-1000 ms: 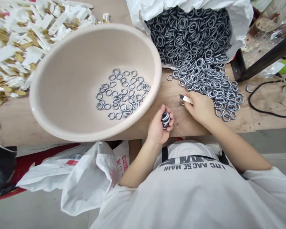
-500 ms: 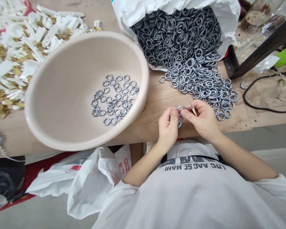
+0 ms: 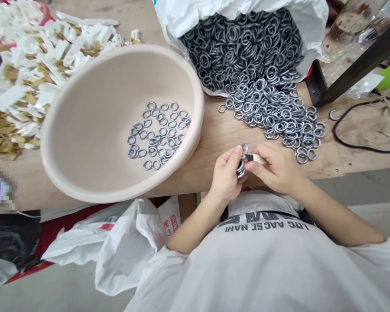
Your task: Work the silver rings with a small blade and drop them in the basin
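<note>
My left hand (image 3: 226,177) is closed on a few grey metal rings (image 3: 241,169), pinching them between thumb and fingers near the table's front edge. My right hand (image 3: 277,167) grips a small knife (image 3: 259,159) with a pale handle and a short dark blade. The blade's tip meets the rings at my left fingertips; whether it cuts or scrapes them I cannot tell. To the left, a large beige basin (image 3: 84,108) holds several similar rings (image 3: 162,141) on its floor. Beyond my hands, a heap of loose rings (image 3: 279,112) spills from a white sack (image 3: 178,19).
White plastic pieces (image 3: 45,65) mixed with brownish-gold bits lie at the far left. A dark metal bar (image 3: 354,65) and a black cable (image 3: 360,149) are on the right. White plastic bags (image 3: 123,247) hang below the table edge.
The knife has turned in my right hand, from pointing up and away to pointing left at the rings. My left hand has tilted the rings and shifted slightly left.
</note>
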### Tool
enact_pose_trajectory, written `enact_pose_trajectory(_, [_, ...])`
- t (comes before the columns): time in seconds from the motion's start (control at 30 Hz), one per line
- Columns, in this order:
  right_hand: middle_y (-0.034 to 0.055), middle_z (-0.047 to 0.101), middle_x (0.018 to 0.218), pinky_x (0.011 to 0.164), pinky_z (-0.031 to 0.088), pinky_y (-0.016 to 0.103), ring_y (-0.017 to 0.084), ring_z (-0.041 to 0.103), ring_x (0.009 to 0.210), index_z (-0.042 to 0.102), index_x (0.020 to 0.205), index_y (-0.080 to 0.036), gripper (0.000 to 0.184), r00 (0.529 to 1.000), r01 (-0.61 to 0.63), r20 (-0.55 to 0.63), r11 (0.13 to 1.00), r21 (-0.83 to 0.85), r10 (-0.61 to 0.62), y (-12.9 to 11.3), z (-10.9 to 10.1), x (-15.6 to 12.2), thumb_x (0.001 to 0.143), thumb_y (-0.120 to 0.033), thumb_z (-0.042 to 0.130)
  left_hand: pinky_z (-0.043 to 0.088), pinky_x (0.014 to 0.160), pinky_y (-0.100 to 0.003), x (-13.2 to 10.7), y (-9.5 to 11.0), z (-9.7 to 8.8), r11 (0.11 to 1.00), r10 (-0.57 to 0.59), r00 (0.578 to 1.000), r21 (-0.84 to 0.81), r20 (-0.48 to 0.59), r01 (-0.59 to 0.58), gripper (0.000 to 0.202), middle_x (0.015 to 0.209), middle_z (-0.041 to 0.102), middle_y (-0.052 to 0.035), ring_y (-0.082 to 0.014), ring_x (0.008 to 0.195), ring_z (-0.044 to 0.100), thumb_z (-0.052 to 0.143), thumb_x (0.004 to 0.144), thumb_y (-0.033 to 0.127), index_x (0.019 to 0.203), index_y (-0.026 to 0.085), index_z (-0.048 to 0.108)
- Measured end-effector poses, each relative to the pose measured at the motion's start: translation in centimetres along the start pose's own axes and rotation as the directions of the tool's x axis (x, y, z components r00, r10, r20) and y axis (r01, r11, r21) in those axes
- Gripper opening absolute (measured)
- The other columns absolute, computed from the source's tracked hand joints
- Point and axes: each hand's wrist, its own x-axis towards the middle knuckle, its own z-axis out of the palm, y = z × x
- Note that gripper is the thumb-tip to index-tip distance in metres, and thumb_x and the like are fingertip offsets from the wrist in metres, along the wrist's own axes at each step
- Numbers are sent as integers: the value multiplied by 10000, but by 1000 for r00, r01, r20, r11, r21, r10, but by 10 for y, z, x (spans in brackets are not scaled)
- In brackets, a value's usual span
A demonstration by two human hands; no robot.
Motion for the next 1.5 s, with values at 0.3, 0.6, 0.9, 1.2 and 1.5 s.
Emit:
enact_pose_trajectory(0.3, [-16,509,675,621,288,307,135,458,646,473,699,-218,446,998,11,60,1000,2,-11,-8,5,1,1024,-520,513,238,349,-153,2,-3,-7,999,38,999,-12,28,-38,435,530,445,74,-32,395,310,818,770,528,727,174,570])
enact_pose_trajectory(0.6, [1,543,667,617,314,306,165,488,631,556,721,-222,499,967,-247,-122,945,-216,225,33,3,63,980,-646,508,269,381,-167,-13,-3,-29,999,-36,985,23,166,33,438,557,537,23,-42,425,388,754,835,521,685,157,563])
enact_pose_trajectory(0.9, [188,675,1152,745,477,429,328,683,890,739,1089,-142,236,991,-63,57,787,-614,123,49,55,157,895,-262,679,271,367,-153,-3,15,-47,985,-54,998,-165,12,55,198,645,586,37,-63,458,467,687,782,317,928,187,651])
enact_pose_trajectory(1.2, [32,657,821,735,465,334,195,612,780,621,889,-210,260,972,-207,161,952,224,174,11,3,56,1015,-405,504,266,351,-132,9,11,-35,990,-80,997,-112,17,81,401,729,619,30,-53,500,546,793,793,503,871,174,577])
enact_pose_trajectory(1.5, [41,616,884,836,452,351,190,592,869,649,873,-211,278,996,-74,-35,963,258,86,12,6,21,1019,-429,556,228,357,-142,9,1,-19,984,-178,961,52,213,171,474,672,593,35,-24,409,421,835,752,543,855,162,572])
